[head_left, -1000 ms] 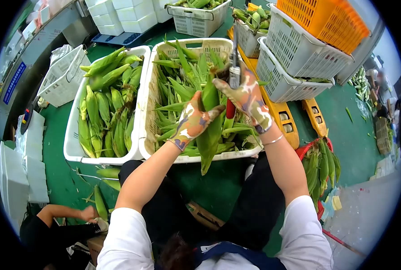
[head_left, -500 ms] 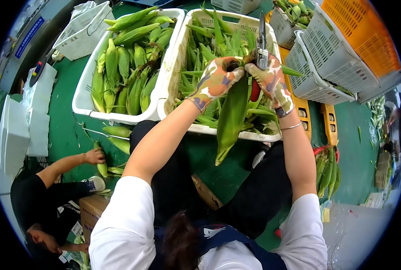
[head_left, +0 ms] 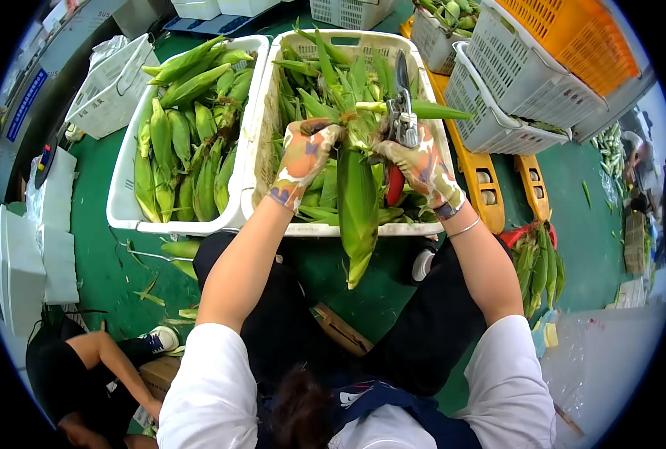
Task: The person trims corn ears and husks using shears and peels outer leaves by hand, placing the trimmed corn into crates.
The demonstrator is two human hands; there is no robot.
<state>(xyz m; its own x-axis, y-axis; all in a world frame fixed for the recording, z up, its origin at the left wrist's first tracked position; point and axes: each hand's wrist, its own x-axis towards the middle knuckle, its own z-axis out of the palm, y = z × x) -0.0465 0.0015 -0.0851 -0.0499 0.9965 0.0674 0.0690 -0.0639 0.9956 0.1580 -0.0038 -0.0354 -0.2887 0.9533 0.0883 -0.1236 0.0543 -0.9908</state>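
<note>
An ear of corn in green husk (head_left: pixel 358 209) hangs tip down over the near rim of the right white crate (head_left: pixel 333 230). My left hand (head_left: pixel 305 159), in a camouflage glove, is closed at the upper left of the ear, pinching husk near its stalk end. In my right hand (head_left: pixel 420 166), gloved alike, are pruning shears (head_left: pixel 402 112) with a red handle, blades pointing up; its fingers also touch husk at the ear's right. Loose husks and leaves fill the right crate. Several unpeeled ears lie in the left white crate (head_left: pixel 116 202).
Stacked crates (head_left: pixel 512 90) with an orange one (head_left: pixel 572 37) stand at the right, by yellow pallet-truck forks (head_left: pixel 483 191). Corn in a red bag (head_left: pixel 535 269) is at the right. Another person (head_left: pixel 86 367) sits at lower left near a cardboard box (head_left: pixel 161 374).
My hands have moved apart at the ear's top, where the husk is now spread. The ear has shifted left. The other person's hand has left the corn on the floor.
</note>
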